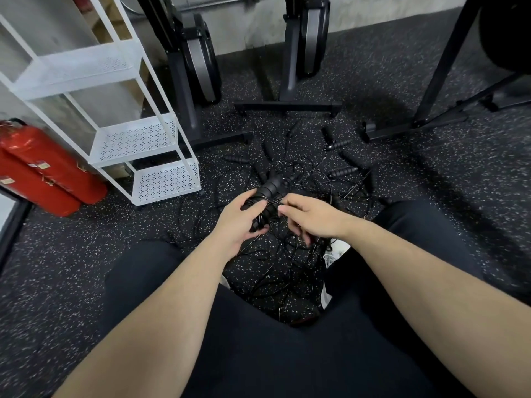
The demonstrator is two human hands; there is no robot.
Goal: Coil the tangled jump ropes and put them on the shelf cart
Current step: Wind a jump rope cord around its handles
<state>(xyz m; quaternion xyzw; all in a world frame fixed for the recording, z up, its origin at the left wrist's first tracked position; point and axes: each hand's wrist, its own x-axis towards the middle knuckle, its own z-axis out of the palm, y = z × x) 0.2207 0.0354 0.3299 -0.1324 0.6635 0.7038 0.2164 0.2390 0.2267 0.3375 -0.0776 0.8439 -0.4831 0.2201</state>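
Note:
A tangle of thin black jump ropes (290,254) lies on the speckled floor between my knees, with several black handles (343,170) scattered beyond it. My left hand (240,222) grips a pair of black handles (271,186) with cord wound around them. My right hand (309,218) pinches a strand of that cord just beside the handles. The white shelf cart (143,139) stands to the left, its perforated shelves bare.
Two red fire extinguishers (43,170) lie left of the cart. Black exercise machines (198,61) with floor bases (287,106) stand behind the ropes, and a dark rack leg (413,127) sits at the right. My legs in dark trousers fill the foreground.

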